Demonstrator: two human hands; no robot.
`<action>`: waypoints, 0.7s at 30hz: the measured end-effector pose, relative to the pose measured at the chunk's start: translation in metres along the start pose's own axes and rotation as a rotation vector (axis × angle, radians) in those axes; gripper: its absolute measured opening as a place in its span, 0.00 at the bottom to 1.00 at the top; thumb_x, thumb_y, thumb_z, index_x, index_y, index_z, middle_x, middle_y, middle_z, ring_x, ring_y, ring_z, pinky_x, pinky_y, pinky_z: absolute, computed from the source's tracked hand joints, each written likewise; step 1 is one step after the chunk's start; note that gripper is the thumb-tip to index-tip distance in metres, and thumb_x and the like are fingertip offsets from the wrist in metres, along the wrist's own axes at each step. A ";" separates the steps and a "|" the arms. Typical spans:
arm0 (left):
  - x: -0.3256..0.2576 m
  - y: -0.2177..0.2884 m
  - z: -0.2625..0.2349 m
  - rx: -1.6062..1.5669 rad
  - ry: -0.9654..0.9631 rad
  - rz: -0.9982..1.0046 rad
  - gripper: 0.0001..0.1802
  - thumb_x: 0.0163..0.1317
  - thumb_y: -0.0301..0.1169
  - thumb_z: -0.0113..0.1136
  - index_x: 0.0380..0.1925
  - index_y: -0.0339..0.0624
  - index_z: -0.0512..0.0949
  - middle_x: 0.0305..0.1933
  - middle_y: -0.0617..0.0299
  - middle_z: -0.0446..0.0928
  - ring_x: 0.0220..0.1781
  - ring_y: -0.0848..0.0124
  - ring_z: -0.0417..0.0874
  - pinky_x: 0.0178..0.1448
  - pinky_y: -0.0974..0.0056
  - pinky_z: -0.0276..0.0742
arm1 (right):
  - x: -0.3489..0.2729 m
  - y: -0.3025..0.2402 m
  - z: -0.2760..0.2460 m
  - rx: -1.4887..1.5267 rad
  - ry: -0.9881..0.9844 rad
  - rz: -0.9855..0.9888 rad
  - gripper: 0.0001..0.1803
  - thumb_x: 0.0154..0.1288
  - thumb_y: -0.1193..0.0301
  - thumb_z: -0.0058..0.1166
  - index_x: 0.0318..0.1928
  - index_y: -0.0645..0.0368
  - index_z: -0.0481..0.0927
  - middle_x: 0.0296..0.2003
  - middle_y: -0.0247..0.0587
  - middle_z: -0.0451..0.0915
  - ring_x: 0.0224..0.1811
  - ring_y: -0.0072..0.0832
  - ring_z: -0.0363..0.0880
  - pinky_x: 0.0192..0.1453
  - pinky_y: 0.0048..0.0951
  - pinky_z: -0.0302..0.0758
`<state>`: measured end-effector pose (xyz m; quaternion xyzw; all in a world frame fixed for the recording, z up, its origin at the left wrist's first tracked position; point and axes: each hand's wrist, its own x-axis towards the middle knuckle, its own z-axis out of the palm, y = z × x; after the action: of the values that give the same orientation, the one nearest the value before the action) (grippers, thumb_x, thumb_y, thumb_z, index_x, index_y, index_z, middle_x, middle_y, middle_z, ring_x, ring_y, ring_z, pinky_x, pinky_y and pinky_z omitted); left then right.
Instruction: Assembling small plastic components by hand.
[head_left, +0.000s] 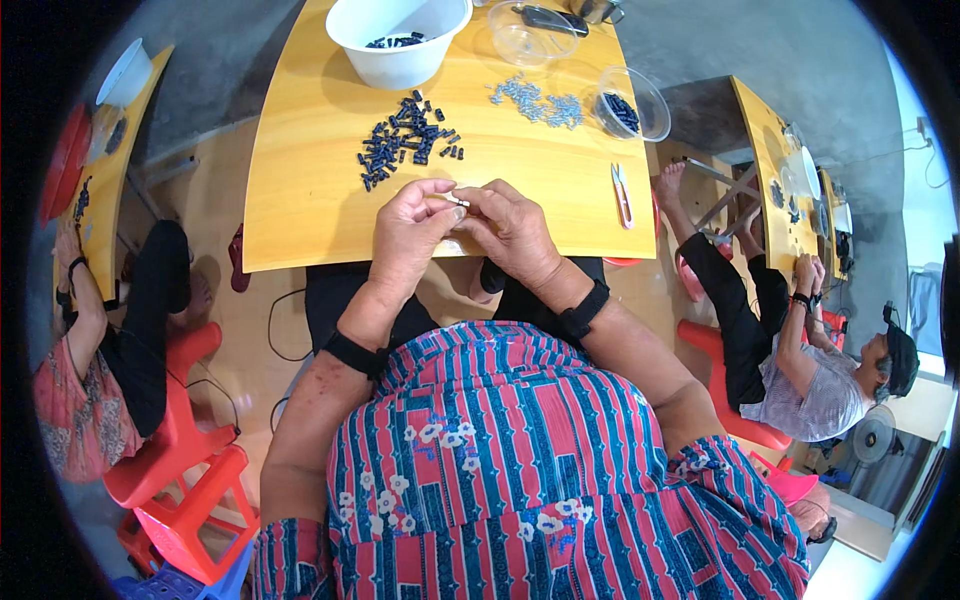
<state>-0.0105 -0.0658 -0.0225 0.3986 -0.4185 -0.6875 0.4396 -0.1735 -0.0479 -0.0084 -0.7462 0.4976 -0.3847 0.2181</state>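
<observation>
Just above the near edge of the yellow table, my left hand and my right hand meet fingertip to fingertip. Between them they pinch a small pale piece with a dark part, too small to make out in full. A loose pile of small black plastic pieces lies beyond my left hand. Farther off, past my right hand, small clear or grey pieces are scattered. On the right lie small thread snips with a red-and-white handle, touched by neither hand.
A white tub with black pieces inside stands at the far left. A clear round container with dark pieces is at the right; another clear bowl and a metal cup stand behind. People sit at tables on both sides, by red stools.
</observation>
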 end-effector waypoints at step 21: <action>0.002 0.001 -0.006 0.027 -0.049 -0.035 0.19 0.64 0.23 0.58 0.55 0.35 0.72 0.41 0.60 0.80 0.40 0.78 0.79 0.43 0.73 0.76 | 0.001 -0.001 0.001 0.039 -0.004 0.046 0.18 0.56 0.72 0.61 0.49 0.54 0.79 0.29 0.44 0.75 0.30 0.40 0.79 0.34 0.35 0.75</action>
<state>-0.0050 -0.0692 -0.0243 0.3946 -0.4315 -0.6989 0.4118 -0.1722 -0.0481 -0.0076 -0.7308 0.5066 -0.3878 0.2425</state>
